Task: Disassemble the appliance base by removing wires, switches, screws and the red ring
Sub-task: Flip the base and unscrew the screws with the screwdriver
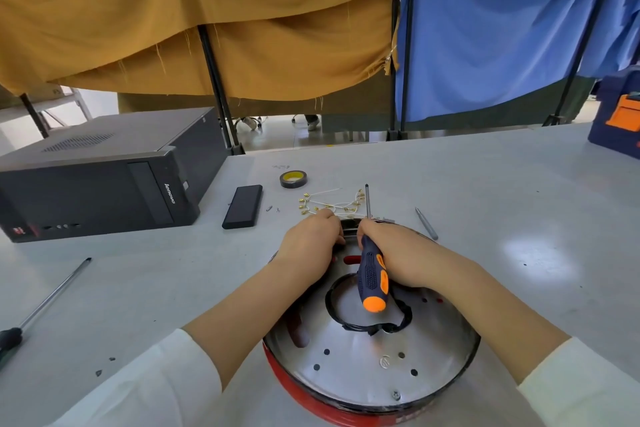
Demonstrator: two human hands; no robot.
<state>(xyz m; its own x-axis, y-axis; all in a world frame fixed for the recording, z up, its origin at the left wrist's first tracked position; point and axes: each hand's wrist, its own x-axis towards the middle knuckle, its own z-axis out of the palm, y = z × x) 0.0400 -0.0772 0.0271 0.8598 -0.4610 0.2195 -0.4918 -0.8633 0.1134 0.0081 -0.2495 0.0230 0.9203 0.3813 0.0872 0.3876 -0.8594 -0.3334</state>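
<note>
Gripping the screwdriver (371, 274) tip-away, right hand (394, 253); left hand (311, 239) pinches wires (329, 206).

"lenovo" on the front of the dark computer case (104, 180).

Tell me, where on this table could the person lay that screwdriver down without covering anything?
Bare tabletop lies right of the appliance base, past the grey pen. Another bare patch sits between the long screwdriver and the base. Behind the hands it is crowded: white wires, tape roll, black case.
</note>
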